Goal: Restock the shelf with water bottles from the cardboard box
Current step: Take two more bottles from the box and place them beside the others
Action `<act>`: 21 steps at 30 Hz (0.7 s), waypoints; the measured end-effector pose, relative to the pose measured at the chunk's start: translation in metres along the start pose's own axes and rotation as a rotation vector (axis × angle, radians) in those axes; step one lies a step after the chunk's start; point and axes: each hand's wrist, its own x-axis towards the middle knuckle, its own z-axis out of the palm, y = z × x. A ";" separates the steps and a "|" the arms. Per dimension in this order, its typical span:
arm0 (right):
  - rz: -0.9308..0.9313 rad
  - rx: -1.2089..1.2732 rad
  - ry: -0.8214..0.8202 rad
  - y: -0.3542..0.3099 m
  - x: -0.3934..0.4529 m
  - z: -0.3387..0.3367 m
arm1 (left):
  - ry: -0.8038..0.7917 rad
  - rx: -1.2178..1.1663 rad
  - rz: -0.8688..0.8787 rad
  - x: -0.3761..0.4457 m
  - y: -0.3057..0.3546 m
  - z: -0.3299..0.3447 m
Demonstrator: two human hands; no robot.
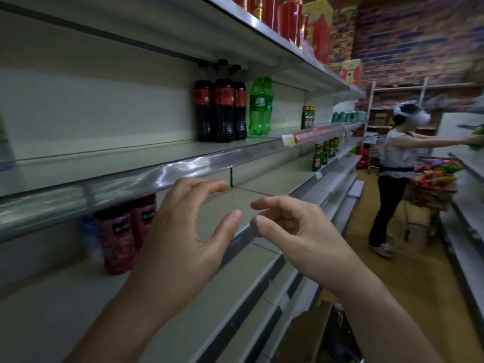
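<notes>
My left hand (180,231) and my right hand (296,231) hover side by side in front of the shelf (131,176), level with the lower board. Both hold nothing; their fingers are loosely curved with thumb and fingers apart. The cardboard box (306,334) shows at the bottom edge, below my right forearm, with an open flap and a dark inside. I cannot make out any water bottle inside it. A pale, blurred bottle (5,145) stands at the far left edge of the middle shelf board.
Three dark cola bottles (222,111) and green soda bottles (259,108) stand on the middle board. Red bottles (117,237) sit on the lower board left of my hands. A person (395,176) with a loaded cart (434,179) stands down the aisle.
</notes>
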 end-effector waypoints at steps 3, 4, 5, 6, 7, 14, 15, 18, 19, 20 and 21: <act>0.019 0.003 0.035 0.007 -0.005 -0.008 | -0.042 -0.015 -0.010 0.002 0.001 0.015; 0.025 0.003 0.044 0.009 -0.007 -0.011 | -0.056 -0.028 -0.026 0.002 0.002 0.020; 0.033 -0.002 0.053 0.011 -0.009 -0.013 | -0.069 -0.039 -0.036 0.002 0.002 0.024; 0.041 -0.005 0.061 0.012 -0.011 -0.014 | -0.079 -0.044 -0.035 0.002 0.002 0.028; 0.049 -0.003 0.072 0.014 -0.013 -0.015 | -0.089 -0.046 -0.029 0.002 0.002 0.032; 0.112 0.016 0.145 0.033 -0.029 -0.025 | -0.157 -0.126 -0.011 -0.002 0.002 0.058; 0.119 0.017 0.153 0.035 -0.031 -0.027 | -0.166 -0.136 -0.010 -0.002 0.002 0.062; 0.129 -0.003 0.161 0.037 -0.036 -0.031 | -0.187 -0.159 -0.007 -0.002 0.002 0.070; 0.131 -0.010 0.161 0.037 -0.036 -0.032 | -0.191 -0.162 -0.002 -0.002 0.002 0.072; 0.132 -0.013 0.161 0.037 -0.037 -0.032 | -0.196 -0.161 0.004 -0.002 0.001 0.074; 0.132 -0.016 0.162 0.037 -0.037 -0.031 | -0.204 -0.161 0.007 -0.003 0.001 0.075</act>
